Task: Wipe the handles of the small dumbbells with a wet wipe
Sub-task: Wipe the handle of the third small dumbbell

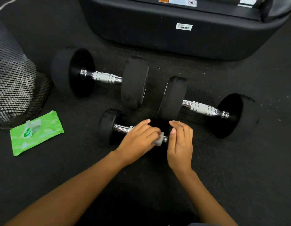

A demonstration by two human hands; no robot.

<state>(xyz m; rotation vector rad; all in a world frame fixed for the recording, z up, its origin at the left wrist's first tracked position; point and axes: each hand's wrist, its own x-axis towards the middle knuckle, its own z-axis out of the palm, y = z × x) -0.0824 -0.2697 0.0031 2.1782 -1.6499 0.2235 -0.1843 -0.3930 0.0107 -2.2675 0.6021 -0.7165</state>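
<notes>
Nearby, 2 larger dumbbells [100, 77] [205, 109] crowd the small dumbbell [107, 126].

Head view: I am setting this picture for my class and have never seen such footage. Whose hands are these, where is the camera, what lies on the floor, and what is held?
There is no machine here, only a person's two bare hands. The camera sits on the person's head and looks forward and down, so the arms reach in from the bottom edge.

Three dumbbells lie on the dark floor: two large ones further away and a small dumbbell near the hands. The left hand presses a white wipe around its metal handle. The right hand rests at its right end with relaxed fingers and holds nothing.

At the left lie a green wipe pack and a mesh bin. At the top stands a black machine base.
</notes>
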